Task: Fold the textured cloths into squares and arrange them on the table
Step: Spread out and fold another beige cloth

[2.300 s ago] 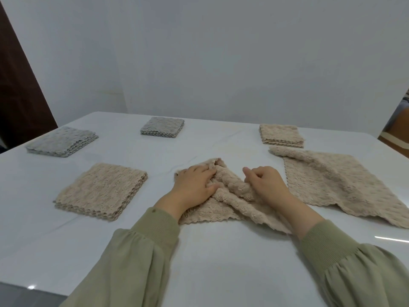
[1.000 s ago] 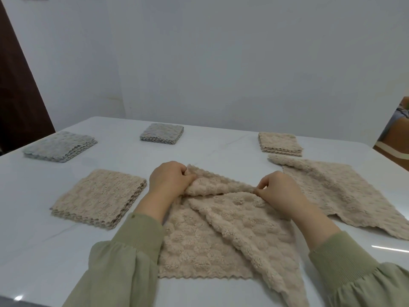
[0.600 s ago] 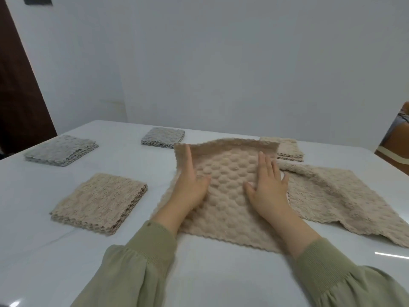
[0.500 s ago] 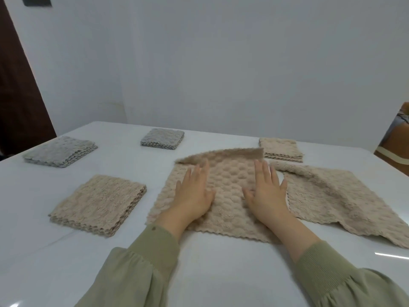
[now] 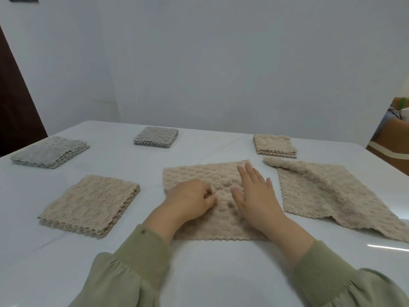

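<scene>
A pale bare wall [image 5: 221, 63] is rising behind a glossy white desk [image 5: 221, 273], and a dark door [image 5: 15, 107] is showing at about 10 o'clock. The cloth being worked, a beige cloth [image 5: 194, 173], is lying flat on the desk right in front of the person, at the middle of the view. Its surface is showing rows of soft raised bumps, its near edge is running in a fine zigzag, and a small pucker is standing up near its centre.

The left hand [image 5: 190, 202] is resting on this cloth with its fingers curled in and its fingertips against the fabric just beside the pucker; whether it is pinching the fabric cannot be told. The right hand [image 5: 256, 196] is lying on the cloth with straight, slightly spread fingers, palm down. Both arms are wearing green sleeves [image 5: 137, 262] with ribbed cuffs.

At 3 o'clock of the beige cloth, a loose beige cloth [image 5: 327, 191] is lying spread and rumpled, its far corner turned over. At 9 o'clock a folded beige square [image 5: 90, 202] is sitting in neat layers. A smaller beige square [image 5: 274, 144] is lying at 1 o'clock, a grey square [image 5: 156, 137] at 11 o'clock, and a larger grey square [image 5: 49, 151] at 10 o'clock, all well apart.
</scene>
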Demonstrator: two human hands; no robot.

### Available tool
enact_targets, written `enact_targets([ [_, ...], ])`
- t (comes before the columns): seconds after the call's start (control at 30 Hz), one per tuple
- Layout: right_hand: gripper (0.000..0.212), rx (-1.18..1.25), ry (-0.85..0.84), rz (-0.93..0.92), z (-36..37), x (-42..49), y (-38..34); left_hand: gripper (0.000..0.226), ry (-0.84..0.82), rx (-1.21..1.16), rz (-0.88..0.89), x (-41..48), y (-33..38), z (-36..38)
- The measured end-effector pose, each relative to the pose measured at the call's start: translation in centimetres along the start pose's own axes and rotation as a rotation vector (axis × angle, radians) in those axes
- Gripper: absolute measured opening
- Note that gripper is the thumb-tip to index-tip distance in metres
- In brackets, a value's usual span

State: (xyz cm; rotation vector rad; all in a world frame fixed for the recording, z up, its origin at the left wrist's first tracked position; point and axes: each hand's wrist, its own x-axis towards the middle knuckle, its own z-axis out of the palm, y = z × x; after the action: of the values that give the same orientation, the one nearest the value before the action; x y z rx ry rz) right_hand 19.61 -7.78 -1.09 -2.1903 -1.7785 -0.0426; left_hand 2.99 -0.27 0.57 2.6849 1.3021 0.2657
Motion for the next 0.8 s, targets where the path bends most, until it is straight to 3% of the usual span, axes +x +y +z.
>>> enact_targets([
  [0.07, 0.065, -0.056, -0.176, -0.025, 0.3, -0.2, 0.3, 0.051, 0.004, -0.011, 0.015, 0.1, -0.6, -0.1],
  [0.13, 0.070, -0.134, -0.351, -0.019, 0.8, -0.2, 1.0, 0.062, -0.111, 0.076, -0.009, 0.0, -1.6, 0.1],
  [0.2, 0.072, -0.138, -0.401, -0.016, 0.7, -0.1, 1.5, 0.069, -0.257, 0.121, -0.077, -0.1, -2.3, 0.7],
  [0.47, 0.075, -0.110, -0.462, -0.025, -0.1, 0.0, 2.4, 0.086, -0.355, 0.030, -0.179, 0.1, -4.1, 0.6],
  [0.67, 0.059, -0.116, -0.302, -0.056, -1.5, 1.2, 1.8, 0.054, -0.136, -0.144, -0.257, 1.8, -5.1, 1.0],
  [0.8, 0.056, -0.127, -0.256, -0.039, -1.7, 4.2, 0.7, 0.055, -0.056, 0.021, -0.247, 3.6, -6.5, 1.0],
])
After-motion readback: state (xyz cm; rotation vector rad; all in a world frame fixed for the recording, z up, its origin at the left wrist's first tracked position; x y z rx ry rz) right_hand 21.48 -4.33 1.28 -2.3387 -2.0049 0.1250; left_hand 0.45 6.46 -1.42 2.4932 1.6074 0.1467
